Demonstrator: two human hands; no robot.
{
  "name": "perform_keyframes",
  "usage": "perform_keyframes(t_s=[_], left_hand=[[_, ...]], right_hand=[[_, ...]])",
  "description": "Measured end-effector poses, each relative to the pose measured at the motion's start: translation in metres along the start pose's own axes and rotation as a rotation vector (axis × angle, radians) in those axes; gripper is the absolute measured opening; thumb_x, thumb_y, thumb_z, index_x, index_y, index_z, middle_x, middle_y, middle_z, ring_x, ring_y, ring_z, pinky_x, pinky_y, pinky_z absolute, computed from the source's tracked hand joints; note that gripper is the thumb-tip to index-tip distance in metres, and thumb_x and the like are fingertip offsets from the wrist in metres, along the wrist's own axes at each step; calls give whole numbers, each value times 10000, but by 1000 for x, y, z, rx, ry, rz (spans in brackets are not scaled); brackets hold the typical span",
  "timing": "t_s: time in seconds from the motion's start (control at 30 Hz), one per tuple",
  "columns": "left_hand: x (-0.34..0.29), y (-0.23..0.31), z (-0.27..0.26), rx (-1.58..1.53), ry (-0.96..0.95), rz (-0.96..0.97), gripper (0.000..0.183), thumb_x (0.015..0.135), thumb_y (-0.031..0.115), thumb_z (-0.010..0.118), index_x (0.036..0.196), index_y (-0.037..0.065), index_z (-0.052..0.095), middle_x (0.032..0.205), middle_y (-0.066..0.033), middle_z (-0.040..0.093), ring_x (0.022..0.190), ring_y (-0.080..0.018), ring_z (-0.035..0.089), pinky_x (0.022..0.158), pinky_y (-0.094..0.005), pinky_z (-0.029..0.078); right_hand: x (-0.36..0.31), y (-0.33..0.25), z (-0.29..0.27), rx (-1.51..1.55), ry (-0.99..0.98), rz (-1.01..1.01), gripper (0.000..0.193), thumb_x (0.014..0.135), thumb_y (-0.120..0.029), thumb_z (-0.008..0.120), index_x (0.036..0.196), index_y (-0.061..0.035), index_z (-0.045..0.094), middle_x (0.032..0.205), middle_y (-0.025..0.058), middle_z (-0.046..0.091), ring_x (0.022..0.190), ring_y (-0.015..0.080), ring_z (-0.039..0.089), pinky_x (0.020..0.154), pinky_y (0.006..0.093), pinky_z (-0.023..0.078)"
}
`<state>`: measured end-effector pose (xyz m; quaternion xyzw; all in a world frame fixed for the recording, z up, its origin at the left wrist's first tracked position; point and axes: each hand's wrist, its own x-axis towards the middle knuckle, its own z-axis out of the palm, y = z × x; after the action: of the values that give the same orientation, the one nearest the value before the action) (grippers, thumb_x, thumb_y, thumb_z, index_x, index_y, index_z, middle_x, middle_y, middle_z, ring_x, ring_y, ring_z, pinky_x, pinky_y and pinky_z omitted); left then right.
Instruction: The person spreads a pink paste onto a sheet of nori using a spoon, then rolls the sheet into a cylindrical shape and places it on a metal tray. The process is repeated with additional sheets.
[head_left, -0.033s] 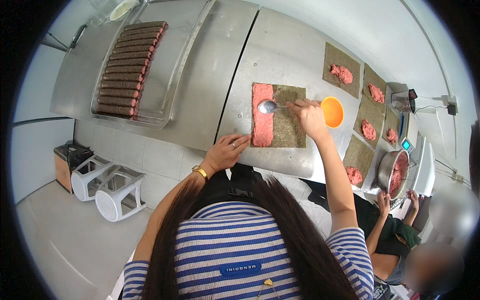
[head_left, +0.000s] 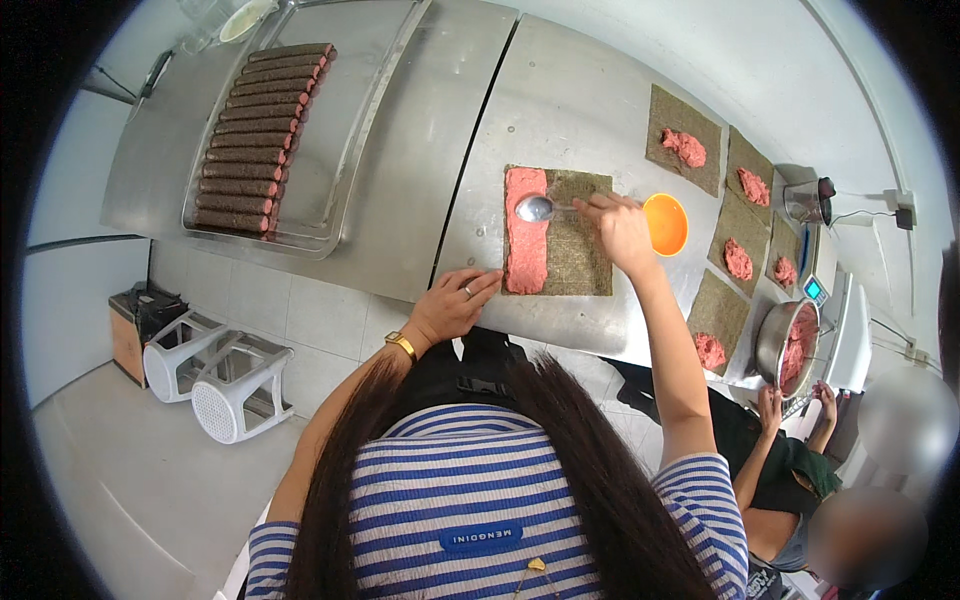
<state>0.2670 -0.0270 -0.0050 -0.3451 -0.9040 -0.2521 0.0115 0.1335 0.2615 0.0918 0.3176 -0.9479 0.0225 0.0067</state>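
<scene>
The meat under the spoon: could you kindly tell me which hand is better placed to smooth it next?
Probably the right hand: it grips the spoon, whose head is over the meat. The left hand shows no tool and rests by the near left corner of the sheet.

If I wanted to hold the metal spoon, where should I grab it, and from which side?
Probably take the metal spoon by its thin handle, coming from the right. The handle points that way, into the right hand, while the rounded end sits over the pink meat paste.
</scene>
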Motion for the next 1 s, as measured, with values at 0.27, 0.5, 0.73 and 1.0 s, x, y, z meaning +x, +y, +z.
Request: perform_keyframes(t_s=[0.27, 0.5, 0.73, 1.0], left_hand=[[3, -6, 2, 19, 6, -4, 569, 756, 122, 621, 1320, 129, 540, 1449, 23, 465, 1231, -209, 475, 1030, -381, 382], [3, -6, 3, 25, 3, -1, 566, 760, 131, 630, 1319, 133, 540, 1459, 24, 452, 1234, -215, 468, 1027, -382, 386], [4, -6, 2, 37, 31, -2, 537, 762, 127, 622, 1295, 128, 560, 1414, 27, 496, 1198, -211, 494, 1005, -376, 409], [7, -7, 3, 41, 32, 21, 551, 754, 102, 600, 1303, 127, 552, 1412, 30, 504, 1193, -217, 503, 988, -378, 428]], right_hand=[[52, 26, 12, -57, 152, 22, 295, 789, -100, 565, 1039, -117, 721, 864, 51, 645, 827, 233, 634, 740, 385, 519], [29, 6, -5, 44, 143, -164, 382, 714, -60, 597, 1074, -114, 714, 829, 42, 622, 780, 232, 619, 710, 363, 527], [43, 4, 15, -39, 106, -69, 248, 811, -130, 558, 1007, -111, 708, 860, 17, 646, 827, 204, 635, 734, 372, 514], [44, 10, 15, -55, 125, 161, 206, 808, -134, 554, 964, -81, 678, 896, 68, 644, 869, 233, 655, 734, 382, 539]])
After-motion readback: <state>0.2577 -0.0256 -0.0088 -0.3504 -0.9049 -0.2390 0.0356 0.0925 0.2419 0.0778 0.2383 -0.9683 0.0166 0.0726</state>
